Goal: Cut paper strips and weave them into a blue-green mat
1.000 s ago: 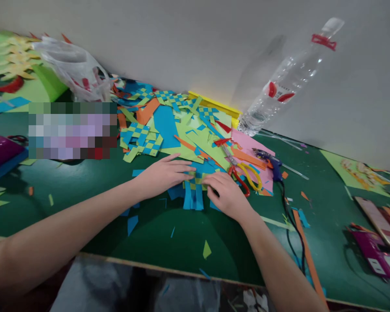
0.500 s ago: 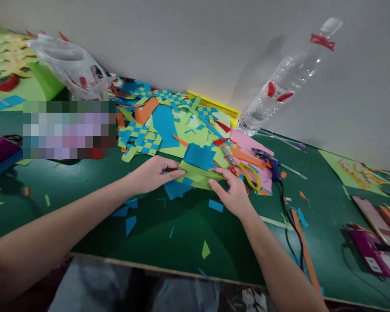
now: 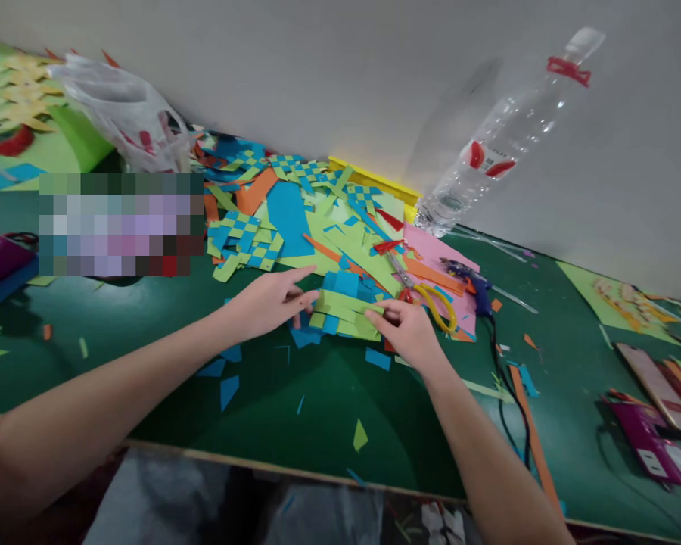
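Observation:
A small paper weave (image 3: 343,306) of blue and light green strips lies in front of me on the table. Its blue strips (image 3: 340,284) stick out at the far side. My right hand (image 3: 405,329) pinches the right end of a green paper strip (image 3: 346,304) that crosses them. At the left end, my left hand (image 3: 275,303) has its index finger stretched out and apart from the thumb, whose tip is close to the strip's edge; I cannot tell whether it touches. Yellow-handled scissors (image 3: 436,306) lie just beyond my right hand.
Finished checkered weaves (image 3: 244,238) and paper scraps pile up behind. A blue glue gun (image 3: 480,291) with a black cord, a plastic bottle (image 3: 482,155) by the wall and a phone (image 3: 655,386) are to the right. A white plastic bag (image 3: 130,121) stands back left.
My left hand has let go of the strip's left end and its fingers have spread. The blue strips now lie flatter, with the green strip across them. My right hand keeps hold of its end.

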`<state>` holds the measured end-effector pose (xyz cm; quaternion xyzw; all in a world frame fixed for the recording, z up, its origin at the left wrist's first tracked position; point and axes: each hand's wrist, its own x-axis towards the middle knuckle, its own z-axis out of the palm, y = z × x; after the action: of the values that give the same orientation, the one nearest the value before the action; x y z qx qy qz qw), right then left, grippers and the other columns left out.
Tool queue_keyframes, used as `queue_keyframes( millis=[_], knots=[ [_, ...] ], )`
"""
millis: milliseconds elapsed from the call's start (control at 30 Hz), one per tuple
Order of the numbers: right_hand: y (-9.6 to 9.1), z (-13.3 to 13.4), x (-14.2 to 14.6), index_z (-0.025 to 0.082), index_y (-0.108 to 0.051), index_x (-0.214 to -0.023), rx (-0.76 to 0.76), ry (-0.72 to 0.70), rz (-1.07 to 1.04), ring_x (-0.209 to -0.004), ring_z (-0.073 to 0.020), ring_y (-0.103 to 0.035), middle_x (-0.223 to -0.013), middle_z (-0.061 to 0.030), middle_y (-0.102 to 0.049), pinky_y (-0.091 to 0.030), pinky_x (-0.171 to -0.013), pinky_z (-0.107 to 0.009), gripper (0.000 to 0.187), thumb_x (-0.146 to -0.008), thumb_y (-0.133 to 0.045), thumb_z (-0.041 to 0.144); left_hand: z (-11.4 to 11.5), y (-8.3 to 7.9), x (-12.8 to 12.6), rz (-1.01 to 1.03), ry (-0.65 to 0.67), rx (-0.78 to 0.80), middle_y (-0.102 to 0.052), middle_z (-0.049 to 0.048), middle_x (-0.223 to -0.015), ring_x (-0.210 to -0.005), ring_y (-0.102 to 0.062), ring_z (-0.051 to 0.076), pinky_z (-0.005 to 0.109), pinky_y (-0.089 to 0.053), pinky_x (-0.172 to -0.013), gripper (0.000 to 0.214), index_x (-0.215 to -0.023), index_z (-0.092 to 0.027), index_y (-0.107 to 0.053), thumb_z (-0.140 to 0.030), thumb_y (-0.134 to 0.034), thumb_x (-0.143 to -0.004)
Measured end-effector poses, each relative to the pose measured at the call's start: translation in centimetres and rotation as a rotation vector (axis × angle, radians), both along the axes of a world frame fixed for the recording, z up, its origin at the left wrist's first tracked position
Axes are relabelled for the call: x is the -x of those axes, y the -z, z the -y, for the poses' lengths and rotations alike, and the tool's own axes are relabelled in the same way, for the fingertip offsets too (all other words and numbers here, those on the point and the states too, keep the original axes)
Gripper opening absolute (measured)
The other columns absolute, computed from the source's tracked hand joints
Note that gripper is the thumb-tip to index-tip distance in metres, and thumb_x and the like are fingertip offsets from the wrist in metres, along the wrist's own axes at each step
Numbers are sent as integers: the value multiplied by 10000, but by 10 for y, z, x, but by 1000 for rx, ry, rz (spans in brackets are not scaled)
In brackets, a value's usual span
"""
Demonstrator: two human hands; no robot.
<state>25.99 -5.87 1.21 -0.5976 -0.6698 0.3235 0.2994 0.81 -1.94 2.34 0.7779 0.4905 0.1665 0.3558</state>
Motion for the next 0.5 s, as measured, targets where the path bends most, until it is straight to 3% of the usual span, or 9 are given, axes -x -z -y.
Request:
queue_keyframes(
  millis=[133, 267, 367, 500],
  knots=[
    [2, 2, 1, 153, -675, -877, -141, -23, 184, -525, -125, -526, -572, 16, -568, -380, -530, -240, 303, -857, -549, 428, 3, 4, -1, -203, 3, -376, -707, 12, -785, -691, -645, 186, 265, -430, -595, 396, -1260, -196, -549, -377, -467, -917],
    [3, 3, 1, 153, -654, -1033, -229, 20, 373, -521, -135, -545, -621, 8, -608, -366, -537, -253, 326, -888, -513, 408, 1, 12, -3, -159, 250, -575, -683, 65, -1016, -971, -625, 210, 319, -457, -832, 283, -1062, -177, -648, -351, -456, -946],
    [3, 4, 0, 141, -603, -1134, -314, 79, 462, -530, -144, -545, -634, 9, -598, -368, -542, -258, 350, -905, -491, 381, -1, 17, -4, -173, 379, -650, -636, 77, -1159, -1090, -570, 218, 358, -413, -944, 276, -1111, -194, -628, -356, -474, -949],
    [4, 4, -1, 142, -569, -1163, -402, 70, 427, -619, -173, -581, -676, -12, -603, -421, -588, -273, 338, -905, -502, 349, 0, 19, -5, -193, 428, -649, -624, 71, -1197, -1120, -544, 213, 369, -386, -985, 266, -1125, -207, -626, -349, -494, -943]
  ],
)
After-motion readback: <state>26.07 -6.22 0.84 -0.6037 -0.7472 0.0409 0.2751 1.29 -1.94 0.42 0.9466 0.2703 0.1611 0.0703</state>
